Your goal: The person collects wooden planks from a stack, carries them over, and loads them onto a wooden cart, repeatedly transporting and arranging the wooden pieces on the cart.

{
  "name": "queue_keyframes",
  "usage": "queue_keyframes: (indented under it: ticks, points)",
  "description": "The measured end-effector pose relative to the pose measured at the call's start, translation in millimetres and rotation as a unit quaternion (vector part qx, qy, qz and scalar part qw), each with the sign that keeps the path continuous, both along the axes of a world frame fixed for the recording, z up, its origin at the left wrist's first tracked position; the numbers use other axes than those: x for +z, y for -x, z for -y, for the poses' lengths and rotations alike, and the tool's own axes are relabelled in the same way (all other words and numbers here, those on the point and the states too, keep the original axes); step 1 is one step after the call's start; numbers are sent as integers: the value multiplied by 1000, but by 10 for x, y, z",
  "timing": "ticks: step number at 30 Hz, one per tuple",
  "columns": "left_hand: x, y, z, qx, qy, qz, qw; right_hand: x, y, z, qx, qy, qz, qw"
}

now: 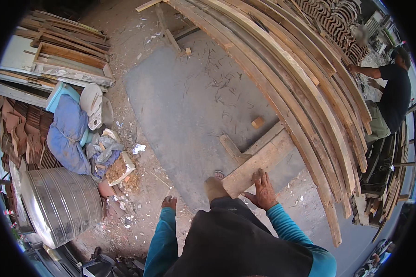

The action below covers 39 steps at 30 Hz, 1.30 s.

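My right hand [264, 193] lies with spread fingers on the near edge of a wide wooden board [259, 164]. The board sits low in front of me, its left end beside my bent knee and foot. Off to the left, my left hand [169, 202] hangs over the dirt floor with its fingers curled in. Whether anything is inside it cannot be made out. Beyond the board, a short wood piece [230, 147] joins a longer timber [265, 138]. A small wood block [258, 122] rests on the grey sheet.
Long planks [282, 69] are stacked along the right, over the grey sheet [171, 92] strewn with nails. At left are a ribbed metal tank [62, 203], a blue cloth bundle [68, 134], roof tiles [25, 129] and wooden frames [71, 64]. Another person [393, 92] touches the planks' far side.
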<state>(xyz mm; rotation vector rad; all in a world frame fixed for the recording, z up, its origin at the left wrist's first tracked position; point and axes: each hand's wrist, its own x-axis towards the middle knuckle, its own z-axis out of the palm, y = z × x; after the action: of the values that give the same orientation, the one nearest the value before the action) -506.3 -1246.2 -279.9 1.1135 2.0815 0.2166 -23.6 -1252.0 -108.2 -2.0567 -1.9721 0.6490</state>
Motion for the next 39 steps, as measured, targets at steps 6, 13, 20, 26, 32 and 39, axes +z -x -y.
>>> queue_keyframes:
  ticks: [6,13,20,26,32,39]
  points:
    - [-144,-92,-2162,-134,-89,72,984,194,298,-231,-71,135,53,987]
    - [-251,521,-3528,-155,-48,43,986,518,655,-1305,-107,432,51,894]
    - [-339,1444,-4572,42,86,116,989,399,1493,-3089,-89,194,-111,971]
    - [-390,1839,-5569,-130,180,97,970,197,1908,-4622,-42,233,-87,968]
    - [-730,2166,-6997,-402,96,-140,900,487,1980,-6484,-29,170,-58,983]
    - [-583,1495,-9303,16,37,207,977,735,1659,-7920,-138,77,-114,981]
